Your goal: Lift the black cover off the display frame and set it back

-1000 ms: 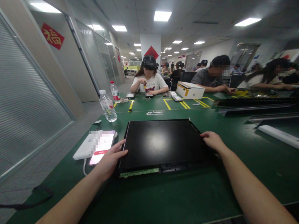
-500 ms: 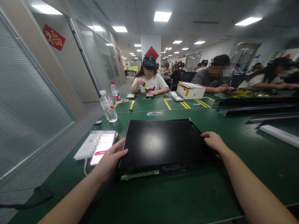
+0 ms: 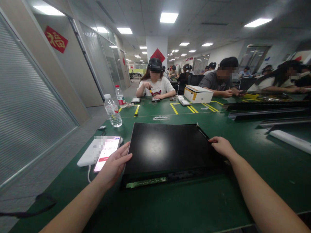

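A black LCD panel [image 3: 165, 149] lies in front of me over a dark frame [image 3: 204, 132], its left side tilted up slightly. A strip of green circuit board [image 3: 145, 182] shows below its near edge. My left hand [image 3: 118, 160] grips the panel's left edge, thumb on top and the other fingers partly hidden behind the edge. At the right side, my right hand [image 3: 222, 147] is closed on the frame's edge, with fingertips pinched at the rim; its lower fingers are hidden.
Left of the panel lie a lit phone [image 3: 107, 153] and a white device [image 3: 87, 152] with a cable. Two water bottles [image 3: 113, 111] stand behind them. Small metal pieces [image 3: 161, 118], a white box [image 3: 198, 94] and long dark metal strips [image 3: 257, 114] lie farther off. Co-workers sit opposite.
The panel's left side has risen a little in my left hand, widening the gap above the circuit board. My right hand has stayed nearly still.
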`<state>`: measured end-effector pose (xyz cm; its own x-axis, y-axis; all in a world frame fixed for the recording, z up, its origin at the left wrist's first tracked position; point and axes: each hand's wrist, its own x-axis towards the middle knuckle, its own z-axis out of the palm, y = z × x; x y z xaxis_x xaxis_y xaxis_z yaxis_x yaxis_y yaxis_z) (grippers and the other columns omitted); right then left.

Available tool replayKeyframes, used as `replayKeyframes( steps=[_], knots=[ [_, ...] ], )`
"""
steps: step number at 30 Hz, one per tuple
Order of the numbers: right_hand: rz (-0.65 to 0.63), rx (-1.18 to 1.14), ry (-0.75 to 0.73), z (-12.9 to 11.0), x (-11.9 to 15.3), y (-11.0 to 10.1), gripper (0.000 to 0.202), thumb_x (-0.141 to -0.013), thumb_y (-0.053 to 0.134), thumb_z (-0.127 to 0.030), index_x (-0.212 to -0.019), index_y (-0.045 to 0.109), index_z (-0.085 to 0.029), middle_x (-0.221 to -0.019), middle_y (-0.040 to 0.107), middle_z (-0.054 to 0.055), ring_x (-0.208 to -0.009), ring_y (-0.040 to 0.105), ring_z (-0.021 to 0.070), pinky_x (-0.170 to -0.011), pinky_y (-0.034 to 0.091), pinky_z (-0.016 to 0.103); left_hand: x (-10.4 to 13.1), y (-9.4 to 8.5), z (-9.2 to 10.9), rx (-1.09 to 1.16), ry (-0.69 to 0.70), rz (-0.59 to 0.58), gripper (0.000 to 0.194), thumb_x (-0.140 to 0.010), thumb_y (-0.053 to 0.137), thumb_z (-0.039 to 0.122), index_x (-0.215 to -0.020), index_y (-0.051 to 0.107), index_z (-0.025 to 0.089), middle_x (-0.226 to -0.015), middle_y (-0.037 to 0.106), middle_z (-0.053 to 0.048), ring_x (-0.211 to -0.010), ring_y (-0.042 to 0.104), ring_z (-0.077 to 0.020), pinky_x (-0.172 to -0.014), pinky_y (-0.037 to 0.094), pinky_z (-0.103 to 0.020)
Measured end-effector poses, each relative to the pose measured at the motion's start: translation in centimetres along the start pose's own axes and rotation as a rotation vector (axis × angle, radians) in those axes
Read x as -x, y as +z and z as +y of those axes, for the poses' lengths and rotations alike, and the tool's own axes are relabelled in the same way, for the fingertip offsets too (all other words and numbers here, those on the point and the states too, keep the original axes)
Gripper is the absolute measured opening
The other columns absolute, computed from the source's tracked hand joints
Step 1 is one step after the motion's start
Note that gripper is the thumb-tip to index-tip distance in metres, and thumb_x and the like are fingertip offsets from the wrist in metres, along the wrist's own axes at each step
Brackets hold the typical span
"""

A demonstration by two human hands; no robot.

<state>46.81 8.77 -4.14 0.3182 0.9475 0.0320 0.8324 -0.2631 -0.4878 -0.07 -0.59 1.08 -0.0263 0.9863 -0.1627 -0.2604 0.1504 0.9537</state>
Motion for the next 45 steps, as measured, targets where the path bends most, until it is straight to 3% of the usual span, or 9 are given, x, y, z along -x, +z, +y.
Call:
replayKeyframes(
  steps=[11,17,21,24,28,32,35,40,45],
  knots=[
    [0.041,-0.020,-0.011,-0.2,0.2,-0.3,0.032,-0.087,0.058,-0.026,-0.110,0.079,-0.020,-0.083,0.073,0.004,-0.076,0.066,0.0192,-0.069,0.047,0.028,-0.2,-0.4,-0.4,0.009,0.067,-0.035,0.081,-0.070,0.087,0.026,-0.146,0.059,0.019,-0.140,0.069,-0.013,-0.139,0.054,-0.0376,-0.115,0.047,-0.045],
    [0.052,-0.167,0.024,-0.6,0.2,-0.5,0.026,-0.089,0.059,-0.032,-0.099,0.079,-0.020,-0.102,0.078,0.010,-0.098,0.069,0.0249,-0.084,0.050,0.032,-0.1,-0.3,-0.5,0.013,0.123,-0.058,0.084,-0.071,0.086,0.027,-0.150,0.056,0.020,-0.144,0.066,-0.013,-0.140,0.053,-0.0373,-0.116,0.045,-0.045],
    [0.054,-0.447,0.086,-0.6,0.2,-0.3,0.017,-0.082,0.066,-0.031,-0.084,0.078,-0.020,-0.101,0.079,0.010,-0.102,0.069,0.0267,-0.089,0.050,0.034,0.0,-0.3,-0.4,0.021,0.136,-0.055,0.088,-0.071,0.087,0.027,-0.151,0.054,0.019,-0.147,0.063,-0.013,-0.143,0.050,-0.0370,-0.116,0.046,-0.044],
    [0.073,-0.742,0.134,-0.6,0.2,-0.1,0.012,-0.072,0.072,-0.029,-0.078,0.077,-0.021,-0.097,0.079,0.009,-0.101,0.070,0.0273,-0.082,0.052,0.034,0.1,-0.2,0.0,0.023,0.158,0.000,0.090,-0.067,0.089,0.028,-0.150,0.056,0.019,-0.147,0.063,-0.012,-0.144,0.049,-0.0372,-0.116,0.046,-0.042],
    [0.065,-1.071,0.146,-1.2,0.6,-0.6,0.023,-0.057,0.079,-0.025,-0.080,0.078,-0.021,-0.089,0.078,0.007,-0.089,0.071,0.0262,-0.075,0.054,0.034,0.3,-0.2,0.6,0.041,0.193,0.073,0.086,-0.064,0.090,0.030,-0.145,0.061,0.021,-0.144,0.066,-0.010,-0.140,0.053,-0.0381,-0.114,0.048,-0.043],
    [-0.022,-1.305,0.046,-2.4,1.7,-2.2,0.033,-0.059,0.079,-0.026,-0.093,0.079,-0.023,-0.093,0.079,0.005,-0.091,0.073,0.0260,-0.082,0.057,0.036,0.2,-0.4,0.9,0.091,0.208,0.072,0.080,-0.067,0.088,0.031,-0.143,0.064,0.024,-0.139,0.070,-0.008,-0.133,0.060,-0.0387,-0.109,0.053,-0.046],
    [-0.057,-1.423,0.000,-3.1,2.7,-3.4,0.028,-0.068,0.075,-0.031,-0.095,0.077,-0.026,-0.096,0.079,0.002,-0.097,0.074,0.0269,-0.089,0.059,0.039,0.3,-0.3,1.0,0.095,0.209,0.073,0.080,-0.066,0.088,0.032,-0.142,0.065,0.023,-0.136,0.072,-0.009,-0.131,0.062,-0.0395,-0.106,0.055,-0.045],
    [-0.177,-1.506,0.266,-3.6,3.9,-4.1,0.015,-0.079,0.066,-0.033,-0.085,0.074,-0.023,-0.084,0.078,0.006,-0.094,0.075,0.0294,-0.089,0.060,0.043,0.6,0.2,1.2,0.076,0.202,0.039,0.076,-0.065,0.088,0.035,-0.137,0.069,0.020,-0.135,0.073,-0.011,-0.126,0.065,-0.0404,-0.102,0.057,-0.044],
    [-0.221,-1.541,0.488,-4.4,4.1,-4.7,0.018,-0.081,0.058,-0.019,-0.091,0.072,-0.015,-0.079,0.076,0.010,-0.083,0.076,0.0286,-0.080,0.061,0.041,0.4,0.0,1.3,0.015,0.164,0.090,0.071,-0.063,0.090,0.039,-0.129,0.074,0.016,-0.127,0.076,-0.012,-0.118,0.069,-0.0388,-0.086,0.061,-0.036]
  ],
)
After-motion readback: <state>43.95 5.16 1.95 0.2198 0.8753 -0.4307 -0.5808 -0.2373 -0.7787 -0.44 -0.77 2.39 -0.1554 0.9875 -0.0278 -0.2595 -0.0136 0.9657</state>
